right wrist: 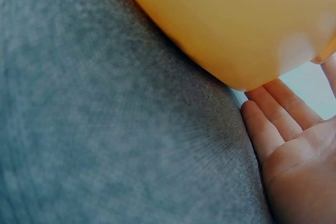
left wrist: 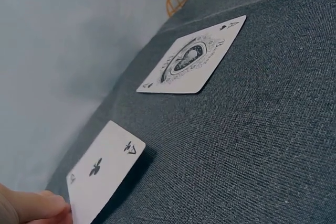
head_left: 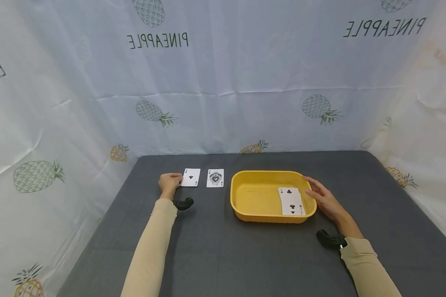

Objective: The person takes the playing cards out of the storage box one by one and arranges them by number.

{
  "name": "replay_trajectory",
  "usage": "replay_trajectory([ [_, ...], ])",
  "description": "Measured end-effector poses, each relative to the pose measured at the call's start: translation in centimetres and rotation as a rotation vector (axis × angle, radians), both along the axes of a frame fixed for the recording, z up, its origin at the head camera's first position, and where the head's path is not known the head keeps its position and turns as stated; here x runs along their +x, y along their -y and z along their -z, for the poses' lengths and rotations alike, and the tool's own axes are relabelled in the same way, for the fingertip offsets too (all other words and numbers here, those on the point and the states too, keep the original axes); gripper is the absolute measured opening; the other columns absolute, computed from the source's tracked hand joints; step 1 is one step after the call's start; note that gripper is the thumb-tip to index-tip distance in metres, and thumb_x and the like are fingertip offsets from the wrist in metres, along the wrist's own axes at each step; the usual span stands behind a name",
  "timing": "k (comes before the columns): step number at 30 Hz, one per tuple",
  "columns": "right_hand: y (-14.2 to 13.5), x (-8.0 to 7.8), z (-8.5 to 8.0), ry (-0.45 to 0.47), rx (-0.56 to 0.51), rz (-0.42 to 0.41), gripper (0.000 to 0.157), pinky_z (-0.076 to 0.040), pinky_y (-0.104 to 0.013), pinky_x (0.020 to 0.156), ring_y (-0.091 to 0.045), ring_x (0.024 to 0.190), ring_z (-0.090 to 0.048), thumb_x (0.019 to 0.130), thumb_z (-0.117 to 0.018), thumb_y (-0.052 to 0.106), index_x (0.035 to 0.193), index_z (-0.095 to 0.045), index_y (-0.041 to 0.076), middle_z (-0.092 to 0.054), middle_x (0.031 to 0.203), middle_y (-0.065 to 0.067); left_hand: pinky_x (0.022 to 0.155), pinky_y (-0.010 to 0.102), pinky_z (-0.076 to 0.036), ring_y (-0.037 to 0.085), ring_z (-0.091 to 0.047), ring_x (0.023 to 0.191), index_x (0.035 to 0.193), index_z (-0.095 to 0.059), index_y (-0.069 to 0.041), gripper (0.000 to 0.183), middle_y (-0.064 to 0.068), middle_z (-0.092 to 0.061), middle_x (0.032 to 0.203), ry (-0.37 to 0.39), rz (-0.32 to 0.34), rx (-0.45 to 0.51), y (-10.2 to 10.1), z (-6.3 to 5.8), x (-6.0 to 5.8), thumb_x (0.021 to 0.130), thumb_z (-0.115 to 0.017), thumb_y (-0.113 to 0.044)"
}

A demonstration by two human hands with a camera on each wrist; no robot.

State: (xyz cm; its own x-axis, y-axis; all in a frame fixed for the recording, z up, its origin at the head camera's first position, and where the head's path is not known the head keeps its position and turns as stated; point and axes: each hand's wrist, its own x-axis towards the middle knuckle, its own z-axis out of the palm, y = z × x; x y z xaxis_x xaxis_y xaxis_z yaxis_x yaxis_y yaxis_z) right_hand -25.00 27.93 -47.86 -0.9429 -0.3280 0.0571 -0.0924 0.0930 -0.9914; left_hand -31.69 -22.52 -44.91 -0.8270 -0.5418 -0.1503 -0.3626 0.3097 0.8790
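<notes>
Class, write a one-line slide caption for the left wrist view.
Left hand pinches the ace of clubs by one edge; the ace of spades lies apart on the cloth.

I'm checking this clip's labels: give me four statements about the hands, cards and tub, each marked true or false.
1. The left hand pinches the ace of clubs. True.
2. The right hand touches the yellow tub. True.
3. The ace of spades lies inside the yellow tub. False: the ace of spades lies on the dark cloth.
4. The cards in the yellow tub lie at its left end. False: the cards lie toward its right end.
</notes>
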Motion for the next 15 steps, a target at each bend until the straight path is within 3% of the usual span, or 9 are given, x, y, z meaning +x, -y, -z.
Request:
replay_trajectory([
  [7,0.0,-0.2,0.2,0.004,0.032,0.009,0.051,-0.055,-0.013,0.081,0.004,0.099,-0.062,0.102,-0.046,0.018,0.15,-0.028,0.017,-0.058,0.115,0.019,0.057,0.014,-0.056,0.014,-0.067,0.078,0.105,-0.073,0.001,0.02,0.022,-0.071,0.109,0.005,0.008,-0.022,0.3,-0.5,0.3,0.088,-0.066,-0.008],
  [12,-0.1,-0.2,0.2,0.0,0.028,0.007,0.051,-0.055,-0.012,0.081,0.005,0.099,-0.062,0.102,-0.046,0.018,0.15,-0.028,0.018,-0.059,0.115,0.021,0.066,0.021,-0.06,0.017,-0.07,0.079,0.104,-0.073,0.002,0.021,0.022,-0.072,0.107,-0.022,0.025,-0.02,0.3,-1.0,0.7,0.088,-0.067,-0.009],
  [15,-0.1,-0.2,0.3,-0.005,0.018,-0.002,0.05,-0.055,-0.012,0.081,0.005,0.1,-0.062,0.102,-0.046,0.017,0.149,-0.029,0.018,-0.059,0.115,0.021,0.071,0.025,-0.062,0.017,-0.072,0.081,0.108,-0.072,0.002,0.023,0.023,-0.071,0.111,-0.021,0.045,0.041,0.1,-1.4,0.8,0.089,-0.066,-0.009],
])
